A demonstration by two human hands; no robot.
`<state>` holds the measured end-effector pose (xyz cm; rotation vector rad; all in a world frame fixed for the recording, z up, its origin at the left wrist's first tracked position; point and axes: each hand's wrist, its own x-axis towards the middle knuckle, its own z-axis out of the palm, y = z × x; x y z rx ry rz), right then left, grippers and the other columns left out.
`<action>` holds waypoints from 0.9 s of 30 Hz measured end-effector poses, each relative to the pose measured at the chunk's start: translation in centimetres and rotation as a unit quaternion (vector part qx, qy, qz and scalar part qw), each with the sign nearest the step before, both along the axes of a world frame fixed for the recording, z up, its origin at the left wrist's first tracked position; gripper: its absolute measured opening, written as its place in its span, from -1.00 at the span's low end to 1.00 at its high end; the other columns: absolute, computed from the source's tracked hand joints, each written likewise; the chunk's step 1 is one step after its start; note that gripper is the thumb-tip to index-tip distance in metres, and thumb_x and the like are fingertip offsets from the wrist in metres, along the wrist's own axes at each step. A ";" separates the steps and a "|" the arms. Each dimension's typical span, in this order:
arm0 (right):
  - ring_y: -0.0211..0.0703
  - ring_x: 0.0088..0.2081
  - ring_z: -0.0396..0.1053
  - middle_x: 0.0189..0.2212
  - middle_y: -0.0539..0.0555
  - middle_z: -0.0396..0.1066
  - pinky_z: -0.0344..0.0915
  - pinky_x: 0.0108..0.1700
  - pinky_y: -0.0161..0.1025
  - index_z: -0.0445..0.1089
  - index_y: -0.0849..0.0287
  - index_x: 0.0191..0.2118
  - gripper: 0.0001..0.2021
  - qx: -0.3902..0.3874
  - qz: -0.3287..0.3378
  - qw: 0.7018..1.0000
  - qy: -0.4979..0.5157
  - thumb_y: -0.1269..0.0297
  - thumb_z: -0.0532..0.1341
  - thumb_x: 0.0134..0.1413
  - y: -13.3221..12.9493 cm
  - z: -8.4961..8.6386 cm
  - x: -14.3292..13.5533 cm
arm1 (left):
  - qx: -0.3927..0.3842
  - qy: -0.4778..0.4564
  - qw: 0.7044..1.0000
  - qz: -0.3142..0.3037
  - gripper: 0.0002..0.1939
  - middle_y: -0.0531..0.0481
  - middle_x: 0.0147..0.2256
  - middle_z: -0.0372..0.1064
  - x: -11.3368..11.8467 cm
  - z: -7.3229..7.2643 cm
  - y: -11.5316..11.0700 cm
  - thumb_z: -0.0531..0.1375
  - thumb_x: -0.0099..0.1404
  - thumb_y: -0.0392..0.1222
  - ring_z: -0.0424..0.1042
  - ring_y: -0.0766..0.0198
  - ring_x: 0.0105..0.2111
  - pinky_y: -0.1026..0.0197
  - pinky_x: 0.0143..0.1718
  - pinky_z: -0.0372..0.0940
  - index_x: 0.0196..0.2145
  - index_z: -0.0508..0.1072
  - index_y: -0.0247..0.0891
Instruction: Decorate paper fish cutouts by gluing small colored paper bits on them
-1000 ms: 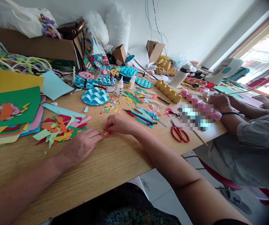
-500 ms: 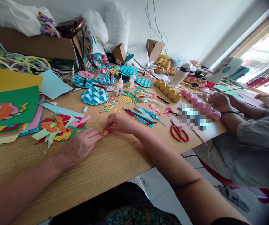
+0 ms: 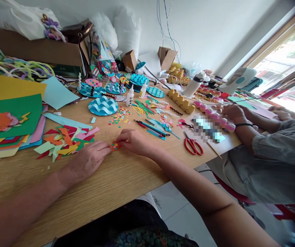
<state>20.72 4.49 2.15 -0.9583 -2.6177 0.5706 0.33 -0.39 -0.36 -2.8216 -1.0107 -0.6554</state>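
Observation:
A small orange paper cutout (image 3: 115,146) with coloured dots lies on the table between my hands. My left hand (image 3: 89,159) rests low on the tabletop, fingers together, their tips holding the cutout's left edge. From the other side my right hand (image 3: 136,143) reaches in, its thumb and fingers pinched at the right edge; whether a loose dot is also between them is hidden. Just beyond are scattered paper dots (image 3: 119,116). Left of my left hand lies a heap of coloured paper scraps (image 3: 66,142).
Pencils (image 3: 151,129) and red-handled scissors (image 3: 193,145) lie to the right. Glue bottles (image 3: 130,96) and a blue wavy disc (image 3: 103,105) stand farther back. Coloured sheets (image 3: 13,116) are stacked at left. Another person's hands (image 3: 235,113) work at the right, near egg-carton strips (image 3: 180,101).
My right hand has shifted slightly lower, and more of the dotted cutout shows. My left hand stays put. The view has turned a little to the right.

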 end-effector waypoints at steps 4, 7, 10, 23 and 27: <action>-0.28 -0.35 0.27 -0.39 0.09 0.36 0.16 -0.25 -0.34 0.48 0.24 -0.27 -0.78 0.038 0.001 0.999 0.004 0.52 0.11 0.01 -0.3 -1.1 -0.1 | 0.005 0.012 1.000 -0.002 -0.67 -0.10 -0.28 0.43 0.0 0.2 0.0 -0.07 0.22 -0.46 0.41 0.21 -0.26 0.18 -0.23 0.36 -0.23 0.43 -0.33; -0.28 -0.35 0.26 -0.41 0.08 0.35 0.16 -0.24 -0.34 0.48 0.23 -0.29 -0.79 0.037 0.002 0.999 0.003 0.51 0.11 0.02 -0.4 -1.3 -0.1 | 0.007 0.012 1.000 -0.001 -0.67 -0.10 -0.26 0.43 0.1 0.2 -0.1 -0.08 0.22 -0.46 0.41 0.21 -0.24 0.18 -0.21 0.36 -0.23 0.43 -0.33; -0.29 -0.34 0.26 -0.40 0.08 0.36 0.16 -0.23 -0.35 0.49 0.23 -0.32 -0.78 0.035 0.005 0.999 0.008 0.52 0.10 0.01 -0.4 -1.3 -0.2 | 0.009 0.010 1.000 0.001 -0.68 -0.09 -0.26 0.43 0.0 0.1 -0.1 -0.08 0.23 -0.45 0.40 0.22 -0.23 0.19 -0.19 0.35 -0.23 0.43 -0.32; -0.30 -0.35 0.27 -0.41 0.06 0.34 0.16 -0.25 -0.36 0.49 0.23 -0.32 -0.80 0.010 0.011 1.000 0.028 0.52 0.12 0.01 -0.1 -1.5 0.1 | 0.015 0.007 1.000 0.001 -0.66 -0.12 -0.26 0.44 0.1 0.0 -0.1 -0.11 0.24 -0.44 0.40 0.20 -0.24 0.17 -0.21 0.36 -0.24 0.43 -0.33; -0.31 -0.35 0.27 -0.41 0.05 0.35 0.16 -0.25 -0.37 0.48 0.22 -0.34 -0.81 0.001 0.007 0.999 0.036 0.53 0.13 0.00 -0.2 -1.4 0.1 | 0.008 0.007 1.000 0.002 -0.66 -0.09 -0.26 0.44 0.0 -0.2 0.0 -0.10 0.23 -0.44 0.40 0.22 -0.23 0.18 -0.20 0.35 -0.22 0.43 -0.30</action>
